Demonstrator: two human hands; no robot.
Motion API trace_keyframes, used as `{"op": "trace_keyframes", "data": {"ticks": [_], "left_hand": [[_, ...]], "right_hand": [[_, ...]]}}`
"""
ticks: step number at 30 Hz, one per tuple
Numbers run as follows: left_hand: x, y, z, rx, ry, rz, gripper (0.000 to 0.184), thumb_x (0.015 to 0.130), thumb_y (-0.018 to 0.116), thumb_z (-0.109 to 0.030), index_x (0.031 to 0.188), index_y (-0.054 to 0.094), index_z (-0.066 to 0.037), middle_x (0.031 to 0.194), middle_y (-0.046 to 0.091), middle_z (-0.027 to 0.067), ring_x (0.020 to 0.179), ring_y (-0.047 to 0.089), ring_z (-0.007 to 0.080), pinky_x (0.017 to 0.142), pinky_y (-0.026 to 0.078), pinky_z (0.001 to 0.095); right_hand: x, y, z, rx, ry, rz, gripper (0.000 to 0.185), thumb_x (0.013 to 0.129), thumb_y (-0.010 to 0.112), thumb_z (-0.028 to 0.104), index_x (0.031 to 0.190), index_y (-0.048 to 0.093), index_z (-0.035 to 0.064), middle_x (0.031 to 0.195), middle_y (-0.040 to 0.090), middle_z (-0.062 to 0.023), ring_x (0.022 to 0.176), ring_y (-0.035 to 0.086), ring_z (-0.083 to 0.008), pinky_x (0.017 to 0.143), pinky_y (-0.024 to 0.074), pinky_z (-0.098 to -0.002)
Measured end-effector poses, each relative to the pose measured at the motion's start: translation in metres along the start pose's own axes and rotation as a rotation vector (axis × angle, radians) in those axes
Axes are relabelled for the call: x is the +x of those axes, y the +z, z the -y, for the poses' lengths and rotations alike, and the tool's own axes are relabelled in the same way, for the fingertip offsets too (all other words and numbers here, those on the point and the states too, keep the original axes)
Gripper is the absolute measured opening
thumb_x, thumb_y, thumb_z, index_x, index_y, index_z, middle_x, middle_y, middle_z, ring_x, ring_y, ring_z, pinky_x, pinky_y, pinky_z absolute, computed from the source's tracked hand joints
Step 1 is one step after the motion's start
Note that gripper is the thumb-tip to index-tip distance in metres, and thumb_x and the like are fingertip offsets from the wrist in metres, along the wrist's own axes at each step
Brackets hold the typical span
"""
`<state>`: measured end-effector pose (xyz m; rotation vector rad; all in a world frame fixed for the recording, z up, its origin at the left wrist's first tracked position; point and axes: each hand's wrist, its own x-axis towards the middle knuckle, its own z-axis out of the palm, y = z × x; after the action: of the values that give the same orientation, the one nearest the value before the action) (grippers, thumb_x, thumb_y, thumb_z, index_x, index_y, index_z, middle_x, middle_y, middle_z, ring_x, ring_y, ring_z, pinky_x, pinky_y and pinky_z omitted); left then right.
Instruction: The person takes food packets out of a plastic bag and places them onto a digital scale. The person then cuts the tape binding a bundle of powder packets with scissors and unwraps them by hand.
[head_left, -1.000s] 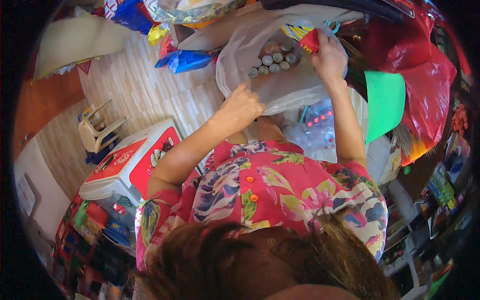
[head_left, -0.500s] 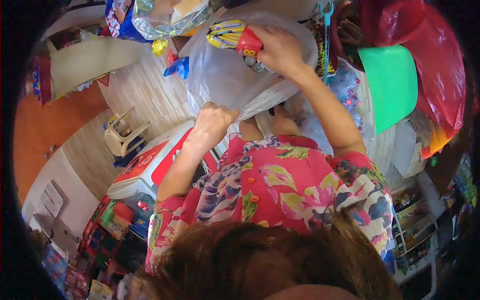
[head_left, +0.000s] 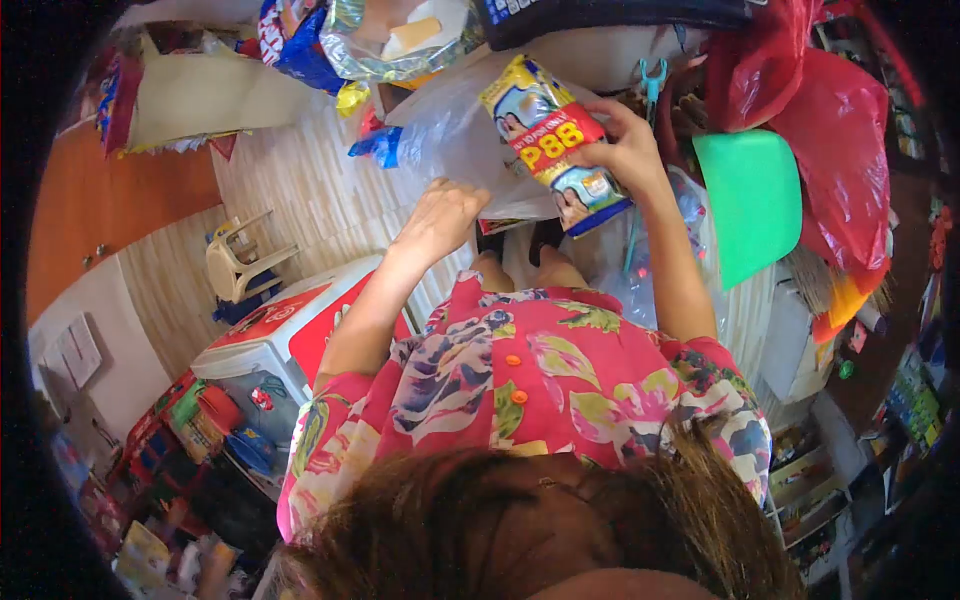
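Observation:
My right hand (head_left: pixel 628 150) grips a bundle of yellow and blue packets (head_left: pixel 550 140) wrapped by a red band marked "P88". The packets' printed front faces up, over the translucent plastic bag (head_left: pixel 450 130). Closed fingers of my left hand (head_left: pixel 447 215) pinch the near left edge of that bag. Its contents are mostly hidden behind the packets.
A white and red freezer (head_left: pixel 290 320) stands at the left, with a beige plastic chair (head_left: pixel 240 262) beyond it. Green sheet (head_left: pixel 750 200) and red plastic bags (head_left: pixel 835 150) are at the right. A blue hook-ended stick (head_left: pixel 653 80) stands behind my right hand.
The packet bundle moved from the bag's right side to its middle and turned, so its printed front now shows. The cans seen inside the bag are now hidden. My left hand stays closed at the rim.

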<state>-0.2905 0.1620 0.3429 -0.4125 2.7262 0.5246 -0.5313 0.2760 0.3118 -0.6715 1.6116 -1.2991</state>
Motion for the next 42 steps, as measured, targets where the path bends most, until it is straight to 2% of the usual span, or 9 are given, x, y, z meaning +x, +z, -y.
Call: {"op": "trace_keyframes", "data": {"ticks": [5, 11, 17, 27, 29, 31, 33, 34, 42], "left_hand": [[-0.023, -0.008, 0.005, -0.245, -0.037, -0.31, 0.047, 0.079, 0.063, -0.022, 0.118, 0.047, -0.002, 0.116, 0.05, 0.0208, 0.106, 0.052, 0.0312, 0.085, 0.044, 0.0396], [-0.033, -0.045, -0.022, -1.673, -0.121, -0.354, 0.064, 0.081, 0.065, -0.029, 0.13, 0.032, -0.004, 0.12, 0.05, 0.014, 0.109, 0.051, 0.0219, 0.09, 0.043, 0.0357], [-0.079, -0.066, -0.012, -1.782, -0.041, -0.671, 0.065, 0.072, 0.074, -0.014, 0.123, 0.035, -0.005, 0.108, 0.057, 0.0092, 0.096, 0.058, 0.018, 0.082, 0.049, 0.0335], [-0.149, -0.05, 0.005, -1.74, -0.233, -0.884, 0.065, 0.063, 0.078, -0.007, 0.117, 0.043, -0.005, 0.102, 0.06, 0.0076, 0.09, 0.06, 0.0165, 0.077, 0.051, 0.0328], [-0.148, -0.023, 0.015, -1.68, -0.248, -1.038, 0.049, 0.067, 0.069, -0.007, 0.111, 0.05, -0.004, 0.093, 0.062, 0.0071, 0.08, 0.063, 0.0167, 0.07, 0.053, 0.0332], [-0.153, -0.011, 0.025, -1.691, -0.182, -1.044, 0.043, 0.072, 0.064, -0.02, 0.11, 0.052, -0.004, 0.092, 0.063, 0.0086, 0.077, 0.064, 0.0191, 0.071, 0.053, 0.0351], [-0.176, -0.017, 0.008, -2.183, -0.267, -0.859, 0.042, 0.078, 0.057, -0.031, 0.108, 0.054, -0.002, 0.088, 0.065, 0.0104, 0.075, 0.064, 0.0206, 0.071, 0.052, 0.0341], [-0.181, -0.005, 0.013, -2.318, -0.026, -0.775, 0.042, 0.08, 0.054, -0.033, 0.106, 0.055, -0.001, 0.086, 0.065, 0.011, 0.074, 0.064, 0.0208, 0.071, 0.052, 0.0336], [-0.213, -0.03, -0.017, -2.31, -0.142, -1.051, 0.042, 0.08, 0.054, -0.033, 0.106, 0.055, -0.001, 0.089, 0.065, 0.0122, 0.074, 0.064, 0.021, 0.07, 0.052, 0.0344]], "right_hand": [[-0.02, 0.013, 0.005, 0.436, 0.129, 0.056, 0.062, 0.061, 0.071, -0.001, 0.118, 0.047, -0.0052, 0.102, 0.061, -0.013, 0.09, 0.061, -0.0185, 0.079, 0.0486, -0.0298], [-0.059, 0.073, 0.066, 0.409, -0.167, 0.089, 0.075, 0.06, 0.074, -0.002, 0.128, 0.041, -0.001, 0.112, 0.057, -0.0118, 0.1, 0.057, -0.0184, 0.088, 0.0457, -0.0307], [-0.07, 0.132, 0.104, -0.071, -0.505, 0.228, 0.071, 0.063, 0.08, 0.018, 0.124, 0.046, 0.0047, 0.101, 0.062, -0.0096, 0.085, 0.057, -0.0127, 0.073, 0.0474, -0.0286], [-0.079, 0.192, 0.132, -0.244, -0.376, 0.495, 0.048, 0.065, 0.077, 0.012, 0.104, 0.051, 0.0042, 0.083, 0.059, -0.0039, 0.073, 0.054, -0.0112, 0.064, 0.0455, -0.0275], [-0.082, 0.194, 0.108, 0.233, -0.266, 0.658, 0.072, 0.072, 0.071, 0.008, 0.131, 0.029, 0.0089, 0.108, 0.055, -0.012, 0.104, 0.054, -0.0196, 0.088, 0.0445, -0.0323], [-0.073, 0.175, 0.067, 0.273, -0.094, 0.67, 0.081, 0.077, 0.067, 0.012, 0.14, 0.016, 0.0117, 0.113, 0.053, -0.0111, 0.106, 0.052, -0.0209, 0.087, 0.0447, -0.0334], [-0.042, 0.17, -0.038, -0.006, 0.081, 0.715, 0.074, 0.078, 0.066, 0.018, 0.138, 0.023, 0.0107, 0.114, 0.053, -0.011, 0.105, 0.052, -0.0208, 0.086, 0.0448, -0.0341], [-0.028, 0.171, -0.072, -0.179, 0.134, 0.758, 0.074, 0.079, 0.066, 0.018, 0.138, 0.023, 0.0107, 0.114, 0.053, -0.0109, 0.105, 0.052, -0.0208, 0.086, 0.0448, -0.0343], [0.055, 0.139, -0.158, -0.999, 0.194, 0.898, 0.071, 0.08, 0.065, 0.021, 0.138, 0.025, 0.0104, 0.114, 0.052, -0.0108, 0.105, 0.052, -0.021, 0.086, 0.0444, -0.0352]]}}
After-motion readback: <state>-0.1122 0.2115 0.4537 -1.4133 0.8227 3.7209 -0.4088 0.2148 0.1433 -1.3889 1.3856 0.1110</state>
